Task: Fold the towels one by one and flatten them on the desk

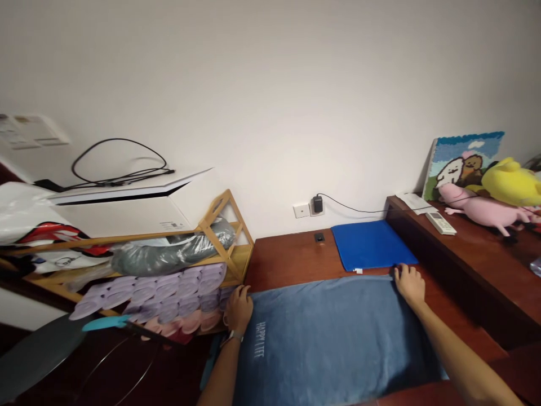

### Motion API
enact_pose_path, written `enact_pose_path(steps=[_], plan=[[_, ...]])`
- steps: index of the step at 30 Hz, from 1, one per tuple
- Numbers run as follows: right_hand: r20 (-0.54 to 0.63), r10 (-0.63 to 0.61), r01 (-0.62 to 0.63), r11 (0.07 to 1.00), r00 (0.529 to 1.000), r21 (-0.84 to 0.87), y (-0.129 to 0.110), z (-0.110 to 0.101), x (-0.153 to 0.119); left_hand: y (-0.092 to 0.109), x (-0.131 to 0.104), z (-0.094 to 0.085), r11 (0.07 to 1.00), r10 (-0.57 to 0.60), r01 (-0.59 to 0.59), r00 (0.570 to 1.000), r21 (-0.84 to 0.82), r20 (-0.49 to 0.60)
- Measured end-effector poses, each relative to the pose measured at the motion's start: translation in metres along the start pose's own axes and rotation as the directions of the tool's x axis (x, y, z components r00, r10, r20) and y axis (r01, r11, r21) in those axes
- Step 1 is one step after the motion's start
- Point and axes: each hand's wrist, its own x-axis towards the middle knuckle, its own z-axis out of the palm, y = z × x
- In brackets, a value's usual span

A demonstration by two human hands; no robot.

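Observation:
A blue-grey plush cloth lies spread out over the front of the brown wooden surface, white lettering reading "HAPPY LIFE" near its left side. Whether it is a blanket or a cover, I cannot tell. My left hand is at its far left corner, fingers bent around the edge. At the far right corner, my right hand has its fingers curled over the edge, close to a flat bright blue pad with a small white tag. The near edge of the cloth partly leaves the view.
On the left stands a wooden rack with purple and pink slippers, a wrapped grey bundle and a white box. A raised ledge at right bears a remote and plush toys. A charger is plugged into the wall.

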Motion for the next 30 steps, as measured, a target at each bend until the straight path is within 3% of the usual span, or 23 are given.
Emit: enact_pose_path(steps=[2,3,5,6,9,12,18,22,25,30], plan=[[-0.103,-0.210,0.212,0.977,0.972,0.007,0.001,0.005,-0.009,0.000,-0.006,0.008,0.987,0.160,-0.160,0.985,-0.009,-0.061],[-0.114,-0.340,0.345,0.938,0.933,0.021,0.002,0.009,-0.014,-0.001,-0.010,0.013,0.971,0.238,-0.240,0.968,-0.011,-0.077],[-0.075,-0.524,0.528,0.848,0.849,0.051,0.008,0.021,-0.024,-0.006,-0.020,0.027,0.943,0.332,-0.333,0.941,-0.005,-0.063],[-0.035,-0.551,0.552,0.831,0.834,0.062,0.013,0.028,-0.028,-0.010,-0.025,0.033,0.937,0.349,-0.349,0.936,0.004,-0.043],[0.079,-0.475,0.471,0.879,0.876,0.068,0.027,0.046,-0.036,-0.023,-0.040,0.047,0.938,0.343,-0.343,0.939,0.044,0.011],[0.108,-0.425,0.419,0.905,0.899,0.071,0.037,0.054,-0.038,-0.031,-0.049,0.050,0.938,0.339,-0.341,0.940,0.069,0.034],[0.046,-0.388,0.388,0.922,0.920,0.005,0.026,0.039,-0.039,-0.022,-0.046,0.044,0.940,0.323,-0.323,0.946,0.105,0.020],[0.022,-0.469,0.469,0.883,0.883,-0.013,0.019,0.033,-0.028,-0.017,-0.042,0.043,0.944,0.316,-0.314,0.949,0.102,-0.003],[0.099,-0.471,0.472,0.881,0.876,0.014,0.027,0.046,-0.021,-0.020,-0.046,0.043,0.943,0.323,-0.319,0.946,0.093,-0.038],[0.145,-0.361,0.368,0.930,0.921,-0.018,0.038,0.067,-0.022,-0.022,-0.052,0.040,0.943,0.328,-0.322,0.943,0.082,-0.064]])
